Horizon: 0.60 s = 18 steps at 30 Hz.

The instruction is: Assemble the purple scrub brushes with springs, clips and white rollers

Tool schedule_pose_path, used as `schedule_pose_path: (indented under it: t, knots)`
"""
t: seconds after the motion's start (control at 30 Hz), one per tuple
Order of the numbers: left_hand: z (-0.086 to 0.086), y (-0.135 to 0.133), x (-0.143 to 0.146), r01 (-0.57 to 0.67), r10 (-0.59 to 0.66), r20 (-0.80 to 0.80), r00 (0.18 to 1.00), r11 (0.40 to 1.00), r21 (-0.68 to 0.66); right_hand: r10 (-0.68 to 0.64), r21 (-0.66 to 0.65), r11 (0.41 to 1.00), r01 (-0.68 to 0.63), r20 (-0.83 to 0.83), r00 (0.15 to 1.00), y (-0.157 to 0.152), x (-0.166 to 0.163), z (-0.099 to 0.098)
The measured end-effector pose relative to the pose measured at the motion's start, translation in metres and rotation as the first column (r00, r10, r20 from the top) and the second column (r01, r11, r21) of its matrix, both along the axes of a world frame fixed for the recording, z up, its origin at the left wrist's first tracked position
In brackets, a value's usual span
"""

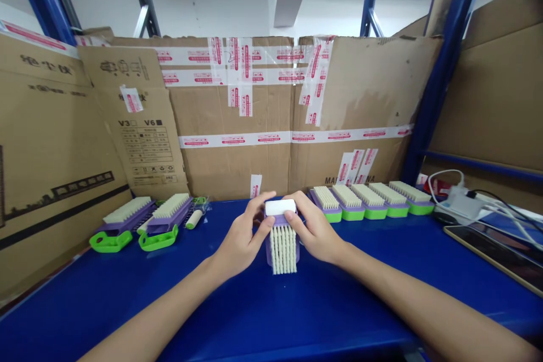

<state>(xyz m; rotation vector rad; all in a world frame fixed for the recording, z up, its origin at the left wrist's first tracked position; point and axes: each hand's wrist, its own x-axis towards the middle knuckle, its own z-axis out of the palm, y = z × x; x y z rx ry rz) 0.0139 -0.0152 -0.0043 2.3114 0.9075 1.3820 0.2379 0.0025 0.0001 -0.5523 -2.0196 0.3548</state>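
Brush (283,246) is lying bristles-up, long axis pointing away from person. Left hand (241,240) and right hand (316,232) are both pinching white block (280,207) at its far end.

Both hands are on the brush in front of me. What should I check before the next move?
1. Grip of left hand on purple plastic brush with white bristles: ok.
2. Grip of right hand on its other side: ok.
3. Seating of white rectangular block at the brush's far end: cannot tell.
4. Bristles facing up: ok.
5. Gap from hands to row of five green-based brushes: ok.
6. Gap from hands to white cables: ok.
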Motion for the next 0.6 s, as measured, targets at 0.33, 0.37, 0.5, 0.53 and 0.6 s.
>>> schedule_pose_path:
  t: [0.33,0.37,0.5,0.53,0.6]
  knots:
    - [0.0039,-0.0013,-0.0012,-0.013,0.011,-0.047,0.999,0.999,-0.052,-0.004,0.022,1.0,0.004,0.003,1.0,0.0015,-0.0003,0.0005]
    - [0.0028,-0.0012,-0.0013,-0.012,0.01,-0.038,0.999,0.999,-0.03,-0.004,0.024,1.0,0.004,0.003,1.0,0.0016,-0.0003,0.0006]
    - [0.0035,-0.0012,-0.0008,-0.008,0.008,-0.059,0.998,1.0,-0.001,-0.003,0.025,1.0,0.003,0.003,1.0,0.0021,0.0,0.0006]
    - [0.0048,-0.0014,-0.0007,-0.007,0.006,-0.065,0.998,1.0,-0.02,-0.001,0.024,1.0,0.001,0.002,1.0,0.0021,0.0001,0.0005]
    - [0.0069,-0.0015,-0.0009,-0.006,0.001,-0.077,0.997,0.998,-0.062,0.003,0.02,1.0,-0.003,0.001,1.0,0.0017,0.0001,0.0006]
